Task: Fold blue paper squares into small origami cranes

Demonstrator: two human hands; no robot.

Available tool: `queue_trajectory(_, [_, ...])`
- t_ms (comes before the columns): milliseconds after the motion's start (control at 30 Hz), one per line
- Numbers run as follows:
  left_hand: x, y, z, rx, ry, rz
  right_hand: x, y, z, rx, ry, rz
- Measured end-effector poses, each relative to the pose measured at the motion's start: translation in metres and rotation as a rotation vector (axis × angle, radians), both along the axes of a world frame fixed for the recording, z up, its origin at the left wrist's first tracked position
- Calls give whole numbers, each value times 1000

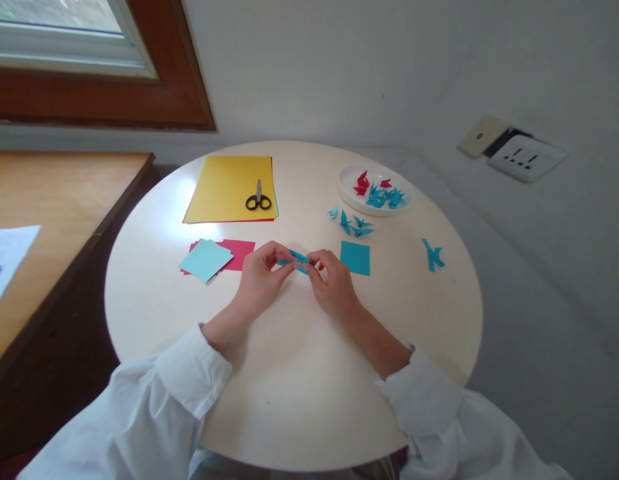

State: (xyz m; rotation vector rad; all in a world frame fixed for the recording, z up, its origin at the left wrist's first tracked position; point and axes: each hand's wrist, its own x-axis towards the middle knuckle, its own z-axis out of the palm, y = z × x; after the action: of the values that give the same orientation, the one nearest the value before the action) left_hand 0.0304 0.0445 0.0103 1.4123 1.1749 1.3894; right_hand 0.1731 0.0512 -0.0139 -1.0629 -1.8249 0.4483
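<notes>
Between both hands, above the middle of the round white table, is a folded piece of blue paper [299, 257]. My left hand [263, 270] pinches its left end between thumb and fingers. On the right end, my right hand [333, 280] is closed in a similar pinch. The fingers cover much of the paper, so its full shape is hidden. A flat blue paper square [355, 258] lies just right of my right hand. Near my left hand are pink paper squares [242, 255] with light-blue squares [206, 260] on top.
A white plate [343, 193] at the back right holds red and blue folded paper cranes. Several blue cranes [356, 225] lie before it. Scissors [258, 197] rest on yellow sheets [224, 187] at the back left. Blue paper scraps [432, 255] lie near the right edge.
</notes>
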Motion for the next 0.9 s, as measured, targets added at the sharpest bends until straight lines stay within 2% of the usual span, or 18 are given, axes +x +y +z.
queue_trajectory(233, [-1, 0, 0, -31, 5, 23, 1, -1, 2, -16, 16, -36])
queue_trajectory(533, [-2, 0, 0, 7, 42, 16, 1, -1, 3, 48, 7, -23])
queue_trajectory(900, [-4, 1, 0, -38, 23, 28, 6, 2, 4, 22, 28, -99])
